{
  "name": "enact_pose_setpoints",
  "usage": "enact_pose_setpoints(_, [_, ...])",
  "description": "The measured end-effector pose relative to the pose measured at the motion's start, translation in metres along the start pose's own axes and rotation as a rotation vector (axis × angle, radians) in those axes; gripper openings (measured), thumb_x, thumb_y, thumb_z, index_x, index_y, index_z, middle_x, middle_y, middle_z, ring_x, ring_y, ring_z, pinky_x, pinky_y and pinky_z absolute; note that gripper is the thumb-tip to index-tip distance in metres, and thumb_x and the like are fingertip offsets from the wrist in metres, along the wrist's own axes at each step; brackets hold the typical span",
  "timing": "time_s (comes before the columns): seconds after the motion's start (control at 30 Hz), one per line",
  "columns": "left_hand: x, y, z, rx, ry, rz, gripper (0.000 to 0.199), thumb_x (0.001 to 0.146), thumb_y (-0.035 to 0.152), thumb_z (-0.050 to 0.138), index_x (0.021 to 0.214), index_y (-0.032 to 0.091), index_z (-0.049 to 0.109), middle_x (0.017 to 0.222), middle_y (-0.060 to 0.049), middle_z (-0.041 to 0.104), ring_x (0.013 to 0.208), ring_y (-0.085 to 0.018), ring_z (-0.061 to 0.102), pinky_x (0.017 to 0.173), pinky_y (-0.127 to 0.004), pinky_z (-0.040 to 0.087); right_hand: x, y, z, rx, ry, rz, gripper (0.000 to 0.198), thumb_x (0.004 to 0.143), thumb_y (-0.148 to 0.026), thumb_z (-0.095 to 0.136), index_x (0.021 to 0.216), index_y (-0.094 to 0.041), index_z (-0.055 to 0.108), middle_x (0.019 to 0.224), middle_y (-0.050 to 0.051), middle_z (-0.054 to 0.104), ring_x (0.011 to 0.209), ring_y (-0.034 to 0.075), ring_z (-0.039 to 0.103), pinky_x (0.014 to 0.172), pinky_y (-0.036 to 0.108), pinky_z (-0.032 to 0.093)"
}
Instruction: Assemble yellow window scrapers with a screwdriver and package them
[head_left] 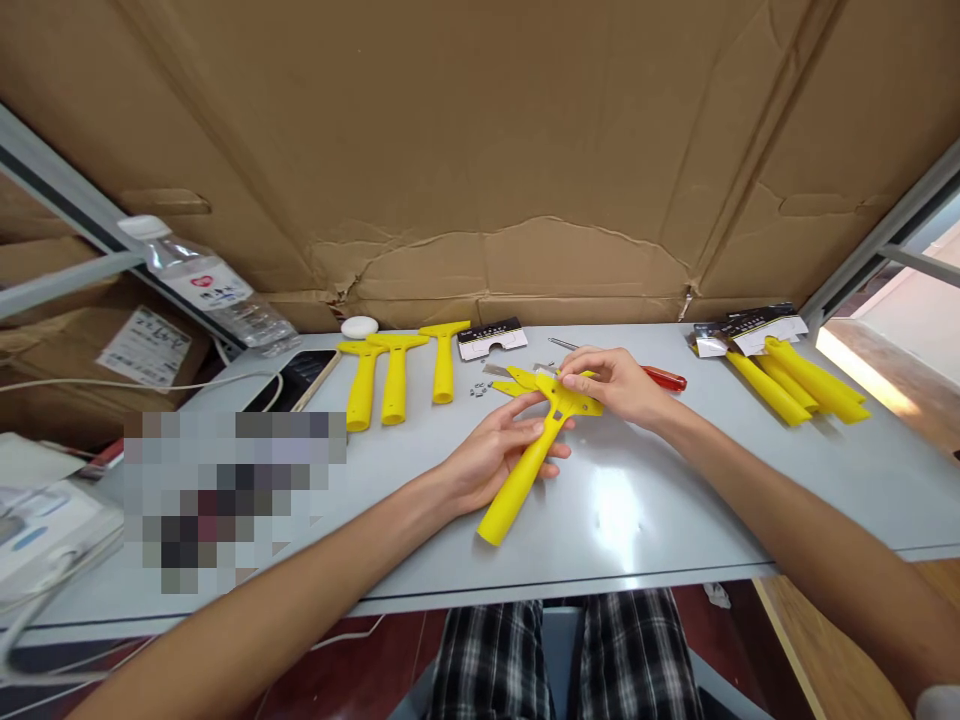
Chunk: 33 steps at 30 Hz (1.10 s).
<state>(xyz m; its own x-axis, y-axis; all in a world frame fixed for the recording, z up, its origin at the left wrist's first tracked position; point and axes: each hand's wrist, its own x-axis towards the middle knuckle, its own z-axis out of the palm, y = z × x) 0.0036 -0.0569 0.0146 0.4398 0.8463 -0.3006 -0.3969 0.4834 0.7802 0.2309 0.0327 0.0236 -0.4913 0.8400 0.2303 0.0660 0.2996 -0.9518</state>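
My left hand is closed around the neck of a yellow plastic scraper, tilted with its wide head away from me and its round handle end toward me. At the scraper's head, my right hand has thumb and fingers pinched together; whatever is between them is hidden. Just beyond the head lie loose yellow plates and thin metal blades. Several small screws or nuts are scattered to their left. Partly behind my right hand is a screwdriver with a red handle.
Three yellow scrapers stand left on the grey table, near a black-and-white card and a white round object. More scrapers in packaging lie right. A plastic bottle leans left, above a phone. Cardboard walls the back.
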Motion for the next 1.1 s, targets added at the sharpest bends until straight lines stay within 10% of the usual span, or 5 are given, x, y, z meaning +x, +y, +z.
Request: enact_pose_setpoints(1.1, [-0.0016,0.0006,0.0036,0.006,-0.032,-0.013,0.061,0.095,0.017,0.082,0.150,0.022,0.054,0.126,-0.018,0.075,0.077,-0.016,0.069,0.063,-0.028,0.051,-0.0024,0.0030,0.0006,-0.231,-0.066,-0.132,0.035,0.097,-0.059,0.080,0.098,-0.026,0.090,0.123,0.011,0.077,0.117,0.028,0.072,0.110,0.049,0.054])
